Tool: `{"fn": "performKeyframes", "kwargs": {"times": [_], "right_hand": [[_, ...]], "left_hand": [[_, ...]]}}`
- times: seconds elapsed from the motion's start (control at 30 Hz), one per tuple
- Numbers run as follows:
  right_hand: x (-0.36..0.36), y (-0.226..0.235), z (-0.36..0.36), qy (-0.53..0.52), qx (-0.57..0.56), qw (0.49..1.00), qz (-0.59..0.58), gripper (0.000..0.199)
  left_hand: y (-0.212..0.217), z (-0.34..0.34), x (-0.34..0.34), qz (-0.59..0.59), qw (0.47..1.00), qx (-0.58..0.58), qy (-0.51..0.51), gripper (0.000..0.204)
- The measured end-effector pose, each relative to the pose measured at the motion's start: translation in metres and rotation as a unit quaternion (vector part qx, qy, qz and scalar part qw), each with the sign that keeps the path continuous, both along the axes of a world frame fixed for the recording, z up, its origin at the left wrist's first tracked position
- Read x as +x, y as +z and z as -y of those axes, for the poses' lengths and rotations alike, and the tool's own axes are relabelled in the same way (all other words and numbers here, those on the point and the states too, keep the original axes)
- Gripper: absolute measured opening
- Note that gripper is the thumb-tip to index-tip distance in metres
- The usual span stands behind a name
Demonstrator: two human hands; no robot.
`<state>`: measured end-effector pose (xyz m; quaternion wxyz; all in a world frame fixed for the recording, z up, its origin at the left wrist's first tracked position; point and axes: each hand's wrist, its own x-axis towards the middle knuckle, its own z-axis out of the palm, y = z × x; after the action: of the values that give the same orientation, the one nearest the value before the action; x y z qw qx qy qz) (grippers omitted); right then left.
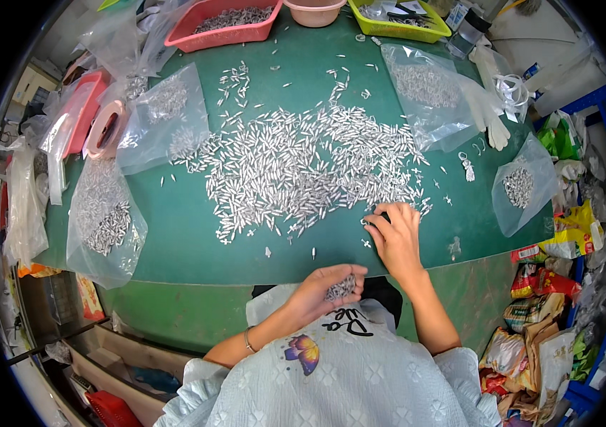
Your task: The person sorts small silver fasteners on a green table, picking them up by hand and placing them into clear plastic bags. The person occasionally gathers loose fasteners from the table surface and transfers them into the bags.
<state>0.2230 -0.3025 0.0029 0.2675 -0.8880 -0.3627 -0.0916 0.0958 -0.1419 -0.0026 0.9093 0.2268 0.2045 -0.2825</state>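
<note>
Green covers the one table (175,250) in the head view, and across its middle we see one broad heap (267,171) of silver-grey pieces, slim and pointed, far too many for us to count. Just beyond its near edge we count three loose bits: one under the heap's left half, one near the centre, one close to the right hand (398,240).

We see two bare hands. That right hand is at the heap's near right edge, its thumb and index finger curled toward each other around a small spot; we cannot tell whether they grip a piece. The left hand (316,286), palm up near the table's front edge, is curled round one small handful of grey pieces (341,287); one bracelet (249,340) circles its wrist.

Four clear bags with pieces inside lie about the heap: two at left, an upper bag (139,153) and a lower bag (114,267); two at right, a large bag (440,132) and a small bag (513,222). Along the far edge we count three containers: one red tray (221,41), one pink bowl (315,18), one yellow-green tray (399,30). Both trays hold things; the red one is filled with grey pieces.
</note>
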Motion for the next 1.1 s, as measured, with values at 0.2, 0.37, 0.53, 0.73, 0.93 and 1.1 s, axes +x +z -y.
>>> {"fn": "performKeyframes", "kwargs": {"times": [0.2, 0.37, 0.53, 0.73, 0.93, 1.1], "right_hand": [[-0.013, 0.025, 0.013, 0.027, 0.064, 0.995, -0.066, 0.01], [-0.043, 0.044, 0.03, 0.191, 0.067, 0.963, -0.175, 0.01], [-0.015, 0.028, 0.035, -0.05, 0.034, 0.997, -0.042, 0.013], [0.002, -0.001, 0.04, -0.122, -0.018, 0.992, 0.037, 0.012], [0.003, -0.001, 0.045, -0.131, -0.022, 0.991, 0.021, 0.016], [0.005, -0.001, 0.044, -0.163, -0.052, 0.984, 0.039, 0.02]], "left_hand": [[-0.006, 0.003, -0.013, -0.037, 0.988, -0.02, -0.147, 0.039], [-0.018, 0.013, -0.014, -0.119, 0.992, -0.039, -0.022, 0.04], [-0.019, 0.012, -0.012, -0.037, 0.995, -0.03, -0.093, 0.033], [-0.01, 0.01, -0.005, -0.01, 0.995, -0.049, -0.085, 0.038], [0.0, 0.004, 0.008, -0.035, 0.996, -0.075, -0.017, 0.041], [0.004, 0.003, 0.015, -0.03, 0.998, -0.047, -0.013, 0.039]]}}
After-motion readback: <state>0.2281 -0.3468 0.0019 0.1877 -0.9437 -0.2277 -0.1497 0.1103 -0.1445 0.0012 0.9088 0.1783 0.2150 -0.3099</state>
